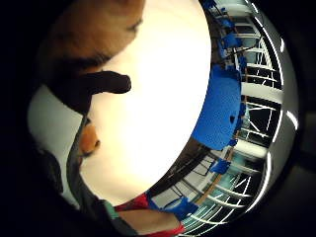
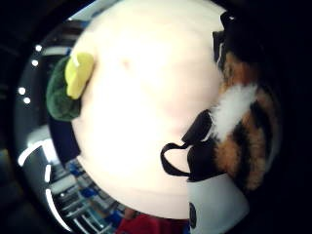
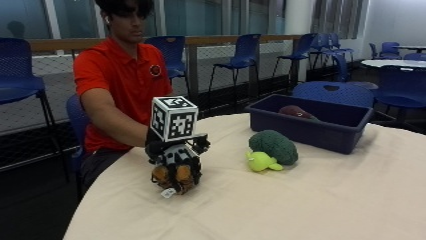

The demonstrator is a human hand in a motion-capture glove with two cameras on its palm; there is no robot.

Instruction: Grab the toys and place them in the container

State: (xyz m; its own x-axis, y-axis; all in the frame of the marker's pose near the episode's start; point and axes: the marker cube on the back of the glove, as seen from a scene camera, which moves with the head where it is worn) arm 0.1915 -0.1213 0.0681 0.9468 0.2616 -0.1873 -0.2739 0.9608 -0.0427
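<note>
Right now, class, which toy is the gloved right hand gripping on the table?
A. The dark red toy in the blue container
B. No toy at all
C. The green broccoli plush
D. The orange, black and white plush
D: in the outside view the gloved right hand is curled round the orange, black and white plush, while the green broccoli plush lies apart on the table.

Orange, black and white plush toy (image 3: pixel 176 176) under gloved hand (image 3: pixel 174 150), fingers curled over it, resting on desk (image 3: pixel 299 200) near edge. Green broccoli plush (image 3: pixel 271 149) with yellow-green stalk lying on side mid-desk, near dark blue container (image 3: pixel 309 125). Dark red toy (image 3: pixel 296 111) already inside container, partly hidden by wall.
</note>
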